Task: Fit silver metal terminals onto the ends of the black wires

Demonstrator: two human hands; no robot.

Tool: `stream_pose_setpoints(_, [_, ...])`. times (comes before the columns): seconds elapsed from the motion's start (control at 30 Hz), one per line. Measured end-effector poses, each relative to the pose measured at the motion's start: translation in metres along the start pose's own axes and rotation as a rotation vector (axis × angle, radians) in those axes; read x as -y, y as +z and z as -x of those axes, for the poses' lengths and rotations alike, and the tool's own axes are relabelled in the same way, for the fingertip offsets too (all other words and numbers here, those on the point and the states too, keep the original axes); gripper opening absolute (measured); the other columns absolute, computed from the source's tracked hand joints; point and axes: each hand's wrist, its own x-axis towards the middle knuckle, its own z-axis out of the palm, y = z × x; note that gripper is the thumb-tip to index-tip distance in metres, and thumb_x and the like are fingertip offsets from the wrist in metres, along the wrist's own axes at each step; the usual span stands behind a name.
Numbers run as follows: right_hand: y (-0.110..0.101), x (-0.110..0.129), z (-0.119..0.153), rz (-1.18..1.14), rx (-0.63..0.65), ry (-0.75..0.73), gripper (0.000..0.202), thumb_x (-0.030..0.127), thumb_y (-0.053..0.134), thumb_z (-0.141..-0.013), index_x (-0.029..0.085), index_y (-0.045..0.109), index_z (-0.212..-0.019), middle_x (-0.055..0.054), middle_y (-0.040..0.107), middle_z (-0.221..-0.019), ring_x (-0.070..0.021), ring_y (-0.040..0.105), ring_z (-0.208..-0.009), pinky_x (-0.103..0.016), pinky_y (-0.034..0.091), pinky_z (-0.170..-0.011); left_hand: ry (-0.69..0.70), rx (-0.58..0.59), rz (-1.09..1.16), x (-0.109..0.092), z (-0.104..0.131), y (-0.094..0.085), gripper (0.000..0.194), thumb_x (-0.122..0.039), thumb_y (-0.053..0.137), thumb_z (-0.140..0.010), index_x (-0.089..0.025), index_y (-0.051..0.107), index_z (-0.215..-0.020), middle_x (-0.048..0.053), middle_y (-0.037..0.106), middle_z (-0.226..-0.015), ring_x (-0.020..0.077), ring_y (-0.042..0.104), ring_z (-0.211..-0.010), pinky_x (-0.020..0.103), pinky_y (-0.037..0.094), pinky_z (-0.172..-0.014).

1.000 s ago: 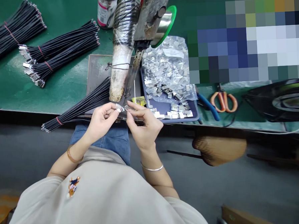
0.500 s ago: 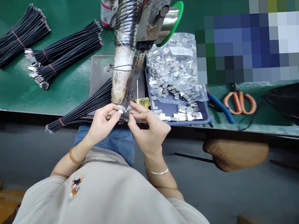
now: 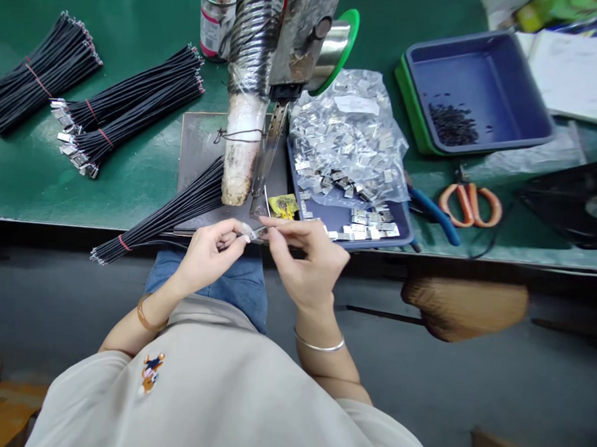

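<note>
My left hand (image 3: 205,256) is closed in a pinch, with white covers on the thumb and forefinger tips. A black cable (image 3: 172,235) runs under this hand to the pinch; its end is hard to make out. My right hand (image 3: 310,255) pinches a small silver metal connector (image 3: 259,232), close against the left fingertips. Just above the hands are a soldering iron (image 3: 273,145) in a stand and a white suction pipe (image 3: 240,163). A thin strand of solder (image 3: 267,202) hangs beside a yellow sponge (image 3: 283,205). Behind my left hand lies a tied cable bundle (image 3: 177,206).
A blue tray (image 3: 404,234) holds bagged and loose metal connectors. Blue-handled pliers (image 3: 435,213) and orange-handled cutters (image 3: 470,204) lie to its right. Farther back is a deep blue bin (image 3: 474,54) with small black pieces. More cable bundles (image 3: 137,102) lie on the green bench (image 3: 142,198).
Both hands have drawn slightly down toward my body, away from the iron's tip. My right hand has also shifted a little right, its pinch tighter on the connector.
</note>
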Motion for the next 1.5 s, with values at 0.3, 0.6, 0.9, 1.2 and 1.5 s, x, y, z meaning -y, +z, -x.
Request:
stream_pose_setpoints(0.3, [-0.038,-0.03,-0.016,0.347,-0.162,-0.018,0.012,0.027,0.068,-0.087,0.024,0.059,-0.08,0.005,0.057,-0.057,-0.0109,0.049,-0.041,-0.026,0.039,-0.046,0.066,0.234,-0.191,0.007,0.015,-0.004,0.021,-0.028,0.058,-0.087,-0.014,0.074,-0.085,-0.009,0.033,-0.052,0.0079,0.025,-0.05,0.023,0.023,-0.054])
stream_pose_setpoints(0.6, [-0.049,-0.141,-0.06,0.553,-0.017,0.084,0.017,0.032,0.056,-0.088,0.026,0.049,-0.074,-0.004,0.059,-0.07,-0.0242,0.058,-0.071,-0.041,0.049,-0.076,0.106,0.152,-0.115,0.007,0.02,-0.001,0.018,-0.021,0.061,-0.079,-0.013,0.069,-0.065,-0.009,0.03,-0.05,0.0062,0.022,-0.05,0.022,0.024,-0.052])
stream_pose_setpoints(0.9, [-0.054,-0.091,-0.045,0.423,0.154,0.211,0.011,0.035,0.053,-0.089,0.025,0.054,-0.085,-0.013,0.074,-0.104,-0.0329,0.071,-0.104,-0.048,0.053,-0.091,0.463,-0.279,-0.357,0.02,0.023,-0.028,0.024,-0.039,0.071,-0.09,-0.017,0.078,-0.098,0.01,0.077,-0.096,0.0207,0.068,-0.093,0.033,0.053,-0.088])
stream_pose_setpoints(1.2, [-0.058,-0.02,-0.036,0.11,-0.549,-0.162,0.016,0.039,0.067,-0.09,0.026,0.066,-0.082,0.005,0.053,-0.057,-0.0108,0.046,-0.041,-0.029,0.04,-0.048,0.072,-0.525,-1.185,0.026,0.019,-0.083,0.047,-0.053,0.053,-0.097,-0.016,0.075,-0.115,0.014,0.071,-0.093,0.0297,0.065,-0.091,0.038,0.045,-0.079])
stream_pose_setpoints(1.5, [-0.075,-0.009,-0.027,0.255,-0.063,0.129,0.017,0.036,0.055,-0.094,0.024,0.061,-0.105,0.001,0.065,-0.069,-0.0139,0.057,-0.048,-0.03,0.044,-0.052,0.047,-0.26,-1.198,-0.02,0.004,-0.099,0.043,-0.05,0.048,-0.099,-0.02,0.078,-0.107,0.011,0.078,-0.096,0.0289,0.072,-0.089,0.034,0.044,-0.07])
